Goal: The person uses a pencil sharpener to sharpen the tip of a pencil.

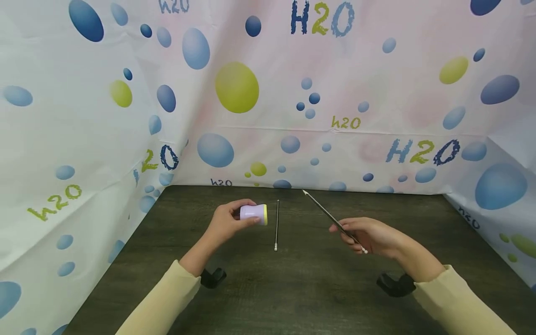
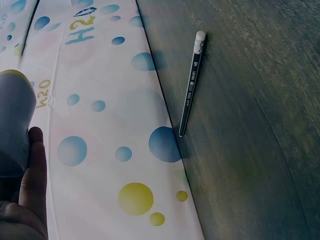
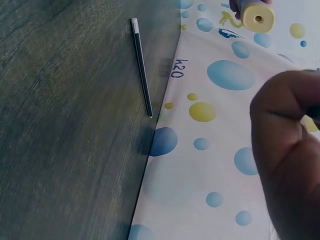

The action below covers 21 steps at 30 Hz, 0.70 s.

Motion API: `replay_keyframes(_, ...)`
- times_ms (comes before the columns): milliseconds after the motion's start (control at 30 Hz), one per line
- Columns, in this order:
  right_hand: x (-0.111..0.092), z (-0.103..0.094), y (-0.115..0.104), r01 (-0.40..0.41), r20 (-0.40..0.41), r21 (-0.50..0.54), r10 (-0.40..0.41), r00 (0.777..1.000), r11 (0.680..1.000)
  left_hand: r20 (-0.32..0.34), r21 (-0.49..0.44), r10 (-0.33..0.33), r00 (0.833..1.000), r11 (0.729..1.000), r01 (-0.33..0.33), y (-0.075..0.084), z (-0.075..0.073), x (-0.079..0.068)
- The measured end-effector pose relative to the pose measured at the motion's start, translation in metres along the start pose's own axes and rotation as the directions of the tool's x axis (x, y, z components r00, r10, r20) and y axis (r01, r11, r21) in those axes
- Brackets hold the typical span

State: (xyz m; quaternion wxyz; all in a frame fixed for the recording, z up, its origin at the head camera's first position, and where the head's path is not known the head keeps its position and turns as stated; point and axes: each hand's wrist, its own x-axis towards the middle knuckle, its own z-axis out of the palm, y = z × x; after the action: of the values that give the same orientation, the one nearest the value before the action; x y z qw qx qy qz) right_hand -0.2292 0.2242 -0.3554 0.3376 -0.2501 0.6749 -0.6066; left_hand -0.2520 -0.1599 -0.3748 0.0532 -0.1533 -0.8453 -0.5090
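Note:
My left hand point(image 1: 224, 224) grips a lilac pencil sharpener point(image 1: 251, 212) sideways above the table, fingers and thumb around its body. Its yellow end faces right, and the right wrist view shows a round hole in that yellow face point(image 3: 258, 19). In my right hand point(image 1: 374, 236) a dark pencil point(image 1: 320, 206) is held aslant, its pale pointed tip up toward the left and its white eraser end near the palm. The tip stands apart from the sharpener. Between the hands, a second dark pencil point(image 1: 277, 225) lies on the table, white eraser end toward me.
The dark wood-grain table point(image 1: 293, 298) runs back to a white sheet point(image 1: 276, 125) printed with bubbles and lettering. More sheeting stands at the left and right sides. A black wrist mount point(image 1: 213, 278) sits under the left wrist, another black mount point(image 1: 395, 284) under the right.

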Motion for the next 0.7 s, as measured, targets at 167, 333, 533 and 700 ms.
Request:
replay_keyframes(167, -0.001, 0.0, 0.002, -0.033, -0.069, -0.01, 0.033, 0.997, 0.999, -0.005, 0.016, -0.009, 1.0, 1.0, 0.009, -0.001, -0.002, -0.003)
replay_keyframes(333, 0.003, 0.005, 0.003, -0.076, -0.147, -0.04, 0.069, 0.987, 0.996, -0.016, 0.019, -0.015, 1.0, 1.0, 0.015, -0.002, -0.004, -0.005)
replay_keyframes(533, 0.012, 0.006, 0.005, -0.121, -0.24, -0.09, 0.096, 0.966, 0.989, -0.025, 0.02, -0.024, 0.999, 0.999, 0.025, -0.001, -0.004, -0.008)
replay_keyframes(700, 0.021, 0.003, 0.008, -0.156, -0.309, -0.098, 0.119, 0.944, 0.983, -0.027, 0.033, -0.017, 0.999, 0.999, 0.018, 0.001, -0.004, -0.009)
